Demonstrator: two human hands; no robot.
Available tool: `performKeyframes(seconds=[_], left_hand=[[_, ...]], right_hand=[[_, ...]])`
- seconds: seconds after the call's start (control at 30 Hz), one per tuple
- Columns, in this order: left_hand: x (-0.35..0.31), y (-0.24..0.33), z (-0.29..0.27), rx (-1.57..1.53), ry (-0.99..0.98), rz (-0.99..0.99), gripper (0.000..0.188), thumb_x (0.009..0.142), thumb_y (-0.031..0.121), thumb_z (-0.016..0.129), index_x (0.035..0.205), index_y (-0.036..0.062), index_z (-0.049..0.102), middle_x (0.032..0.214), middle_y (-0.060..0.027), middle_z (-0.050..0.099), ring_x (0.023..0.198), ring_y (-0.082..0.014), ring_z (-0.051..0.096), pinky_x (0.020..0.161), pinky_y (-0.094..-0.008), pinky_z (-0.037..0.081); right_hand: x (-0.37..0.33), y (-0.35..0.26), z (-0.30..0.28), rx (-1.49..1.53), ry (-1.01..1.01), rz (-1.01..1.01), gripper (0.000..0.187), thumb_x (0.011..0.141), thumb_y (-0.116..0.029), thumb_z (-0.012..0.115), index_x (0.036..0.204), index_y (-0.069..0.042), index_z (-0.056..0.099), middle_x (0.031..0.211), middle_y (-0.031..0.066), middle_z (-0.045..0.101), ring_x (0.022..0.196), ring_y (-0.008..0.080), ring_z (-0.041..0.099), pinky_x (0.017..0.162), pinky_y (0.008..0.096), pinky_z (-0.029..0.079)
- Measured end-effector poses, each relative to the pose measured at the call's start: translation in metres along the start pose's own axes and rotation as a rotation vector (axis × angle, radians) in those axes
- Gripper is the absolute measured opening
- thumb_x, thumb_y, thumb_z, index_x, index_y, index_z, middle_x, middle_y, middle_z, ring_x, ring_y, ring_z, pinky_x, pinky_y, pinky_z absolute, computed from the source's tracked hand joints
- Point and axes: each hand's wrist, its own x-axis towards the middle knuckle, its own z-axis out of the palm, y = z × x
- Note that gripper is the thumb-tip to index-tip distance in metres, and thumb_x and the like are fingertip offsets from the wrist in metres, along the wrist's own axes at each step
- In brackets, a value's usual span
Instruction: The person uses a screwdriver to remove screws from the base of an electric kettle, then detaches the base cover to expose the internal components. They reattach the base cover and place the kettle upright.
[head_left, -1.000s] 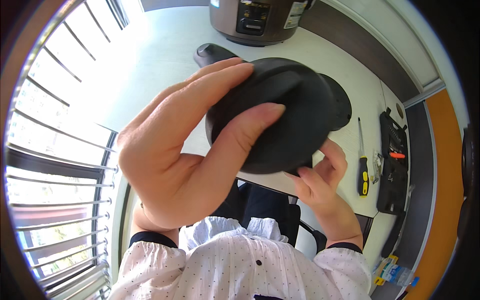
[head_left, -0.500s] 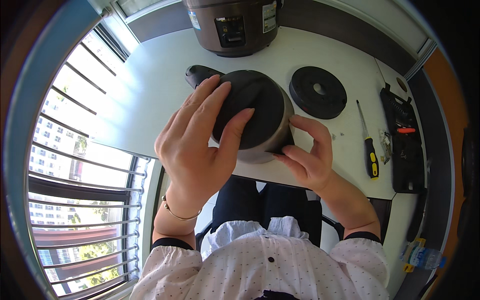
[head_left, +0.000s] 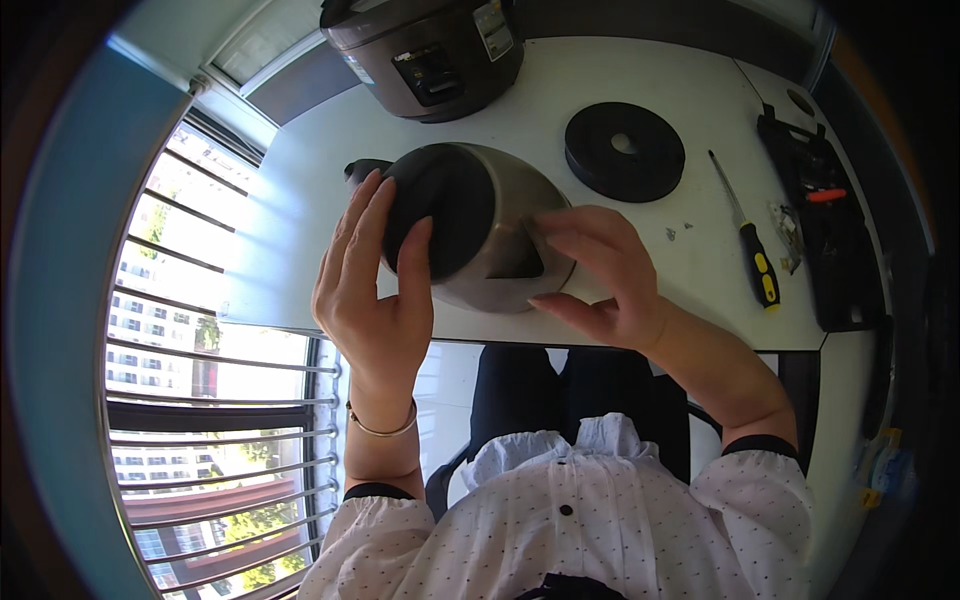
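Observation:
An electric kettle (head_left: 530,205) with a brushed metal body and a black round top (head_left: 445,200) is tilted over the white table, its black handle (head_left: 368,170) pointing to the far left. My left hand (head_left: 370,270) is spread against the black top, fingers along its left edge and thumb across its face. On the kettle's right side, my right hand (head_left: 610,270) has its fingers and thumb either side of a dark triangular patch (head_left: 516,262). The fingers curl onto the metal there. A black round kettle base (head_left: 625,150) lies on the table beyond.
A dark rice cooker (head_left: 425,65) stands at the back. To the right lie a black-and-yellow screwdriver (head_left: 755,255), small loose parts (head_left: 787,238) and a black tool case (head_left: 835,240). A barred window (head_left: 220,360) is on the left.
The kettle has tipped so that its black top faces more to the left and more of its metal side shows. Both hands have moved with it, and the whole view has shifted.

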Motion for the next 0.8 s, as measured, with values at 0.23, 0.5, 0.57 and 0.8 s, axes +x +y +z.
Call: performKeyframes(seconds=[0.23,0.5,0.57,0.8], left_hand=[[-0.006,-0.007,-0.005,-0.089,-0.084,-0.071,0.036,0.082,0.005,0.063,0.118,-0.0009,0.059,0.118,-0.0203,0.059,0.111,-0.0333,0.057,0.09,-0.0371,0.049],[-0.024,-0.009,-0.002,-0.29,-0.112,-0.131,0.056,0.082,0.016,0.068,0.132,0.0025,0.047,0.135,-0.0194,0.045,0.121,-0.0325,0.049,0.092,-0.039,0.048],[-0.029,-0.006,0.0,-0.326,-0.086,-0.174,0.06,0.081,0.017,0.07,0.134,0.0038,0.045,0.137,-0.0186,0.043,0.121,-0.0318,0.049,0.092,-0.0392,0.049],[-0.051,-0.005,0.001,-0.527,0.004,-0.409,0.069,0.079,0.013,0.072,0.138,0.0027,0.037,0.14,-0.0166,0.039,0.126,-0.0271,0.043,0.098,-0.04,0.044]], right_hand=[[-0.001,0.011,-0.005,0.082,0.034,0.255,0.058,0.074,-0.021,0.075,0.122,-0.004,0.049,0.125,0.016,0.048,0.112,0.0317,0.048,0.093,0.0384,0.039],[-0.003,0.007,-0.004,0.188,-0.119,0.564,0.085,0.068,-0.026,0.077,0.14,-0.01,0.035,0.145,0.0128,0.031,0.135,0.0301,0.029,0.109,0.0403,0.026],[-0.001,0.0,-0.001,0.177,-0.139,0.544,0.088,0.067,-0.028,0.079,0.14,-0.01,0.034,0.145,0.0171,0.029,0.133,0.0339,0.03,0.108,0.0417,0.028],[-0.007,-0.002,0.01,0.151,-0.14,0.38,0.085,0.07,-0.03,0.078,0.139,-0.007,0.034,0.142,0.0278,0.027,0.129,0.0428,0.033,0.104,0.0449,0.032]])
